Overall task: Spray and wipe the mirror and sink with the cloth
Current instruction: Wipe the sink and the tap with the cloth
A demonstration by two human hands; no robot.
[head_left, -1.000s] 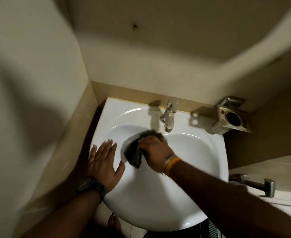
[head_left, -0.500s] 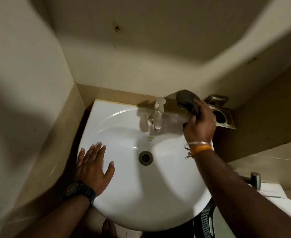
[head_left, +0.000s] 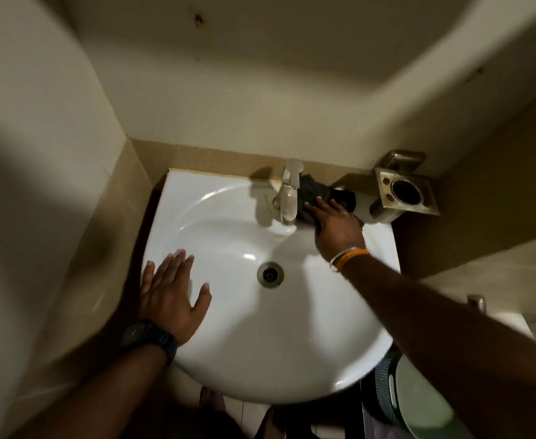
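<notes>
The white round sink [head_left: 260, 343] fills the middle of the view, with a metal drain [head_left: 270, 274] at its centre. A chrome tap [head_left: 289, 194] stands at the back rim. My right hand [head_left: 333, 226] lies flat with straight fingers on the dark cloth [head_left: 315, 193], pressing it onto the sink's back ledge just right of the tap. On the sink's left rim rests my left hand [head_left: 171, 293], flat, fingers spread, holding nothing. No mirror or spray bottle is in view.
A metal toothbrush holder [head_left: 403, 193] is fixed to the wall at the sink's back right corner. Walls close in on the left and behind. A dark basket with a pale lid [head_left: 396, 391] stands below right. Bare feet [head_left: 209, 403] show under the sink.
My right hand brought the cloth from the basin up past the tap's right side, then down onto the back ledge, its fingers now flat. The left hand stayed on the rim.
</notes>
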